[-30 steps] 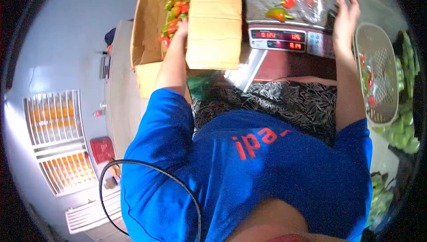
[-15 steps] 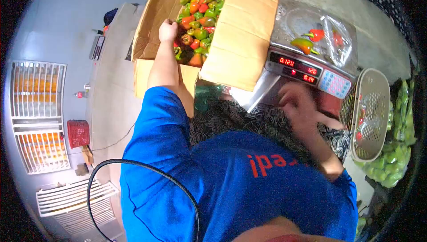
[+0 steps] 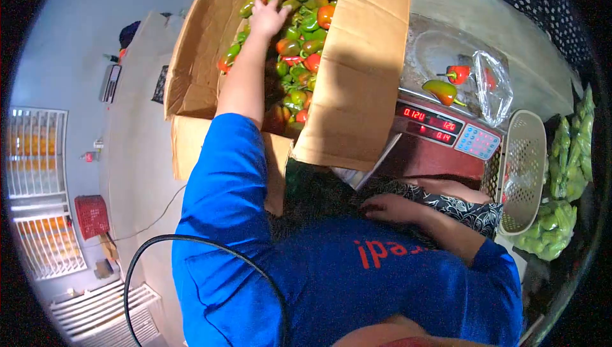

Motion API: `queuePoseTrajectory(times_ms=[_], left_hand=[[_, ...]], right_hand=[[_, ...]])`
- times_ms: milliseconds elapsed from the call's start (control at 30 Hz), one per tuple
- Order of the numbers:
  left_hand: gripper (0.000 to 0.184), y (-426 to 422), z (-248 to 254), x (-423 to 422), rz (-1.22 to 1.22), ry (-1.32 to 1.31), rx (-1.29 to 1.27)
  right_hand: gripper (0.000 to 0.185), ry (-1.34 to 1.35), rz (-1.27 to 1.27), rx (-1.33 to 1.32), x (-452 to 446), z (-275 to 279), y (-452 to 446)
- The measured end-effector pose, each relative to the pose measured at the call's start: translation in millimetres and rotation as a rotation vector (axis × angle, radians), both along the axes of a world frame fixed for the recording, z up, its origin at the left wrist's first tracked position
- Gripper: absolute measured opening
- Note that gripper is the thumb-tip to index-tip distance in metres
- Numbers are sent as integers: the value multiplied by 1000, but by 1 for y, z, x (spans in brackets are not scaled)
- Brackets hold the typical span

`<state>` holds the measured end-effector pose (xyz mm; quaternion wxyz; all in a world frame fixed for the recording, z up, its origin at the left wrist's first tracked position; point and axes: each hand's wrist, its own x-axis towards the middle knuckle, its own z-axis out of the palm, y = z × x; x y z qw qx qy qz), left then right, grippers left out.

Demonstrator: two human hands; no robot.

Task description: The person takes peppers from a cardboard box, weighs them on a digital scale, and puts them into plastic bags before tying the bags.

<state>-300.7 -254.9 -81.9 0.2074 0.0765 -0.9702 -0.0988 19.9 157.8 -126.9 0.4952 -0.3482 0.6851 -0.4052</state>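
Note:
My left hand (image 3: 269, 18) is inside a cardboard box (image 3: 357, 73), with its fingers spread over the peppers (image 3: 310, 23). These are small, plump and mixed green, red and brownish. The fingers touch peppers near the far left part of the pile; none is clearly gripped. My right hand (image 3: 387, 209) rests low on my patterned black-and-white lap, in shadow, its fingers loosely stretched and apparently holding nothing. Right of the box stands a digital scale (image 3: 440, 124) with lit red figures. On its metal plate lie a green-orange pepper (image 3: 442, 91), a red pepper (image 3: 458, 74) and a clear plastic bag (image 3: 492, 95) with something red inside.
A beige perforated basket (image 3: 524, 175) stands right of the scale, beside green produce in clear bags (image 3: 549, 232). On the left are a red basket (image 3: 92, 216) and a white barred grille (image 3: 39, 156). A black cable (image 3: 191, 237) loops across my left side.
My left hand has moved farther into the box and its fingers have spread. My right hand has drawn back from near the scale to my lap. The view has shifted slightly.

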Motion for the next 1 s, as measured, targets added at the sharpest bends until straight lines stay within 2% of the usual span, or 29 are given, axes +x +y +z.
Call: queuePoseTrajectory(times_ms=[67,100,200,233,367,400,467,533,600,667,733,767,833,867,900,933,1000], left_hand=[[56,2,5,-12,83,-235,110],[55,8,12,-11,104,-310,67],[52,1,-7,-8,79,-191,120],[50,12,9,10,76,-142,144],[45,11,29,28,-320,346,747],[42,25,53,41,-189,311,867],[39,27,70,38,-257,443,1042],[36,71,110,67,-247,494,1056],[35,117,139,95,-424,477,1026],[37,186,168,143,-509,343,958],[40,238,162,178,-473,104,773],[42,261,155,191,-461,-78,788],[46,291,126,203,-577,-219,628],[48,300,106,200,-709,-181,460],[50,310,95,200,-680,-232,334],[52,320,86,199,-650,-283,208],[55,330,67,187,-513,-213,254]], right_hand=[[41,-68,-98,83,-9,-4,2],[40,-63,-96,60,-11,-4,3],[40,-60,-87,3,-13,-1,0],[40,-65,-91,-3,-14,2,0],[41,-61,-79,45,-11,2,0],[41,-33,-65,31,-10,-4,0],[41,28,-41,5,-8,-17,2],[41,76,-13,-4,-9,-11,0],[40,95,-5,-26,-8,-11,0],[39,106,10,-67,-8,-15,1],[37,117,60,-42,-9,-8,-1],[36,132,97,-31,-11,-5,1],[35,213,49,-140,-8,-31,-2],[35,256,28,-193,-8,-39,-3],[34,247,80,-92,-11,-22,-1],[35,226,66,-148,-12,-24,-1],[36,319,61,-95,-13,-17,3]])
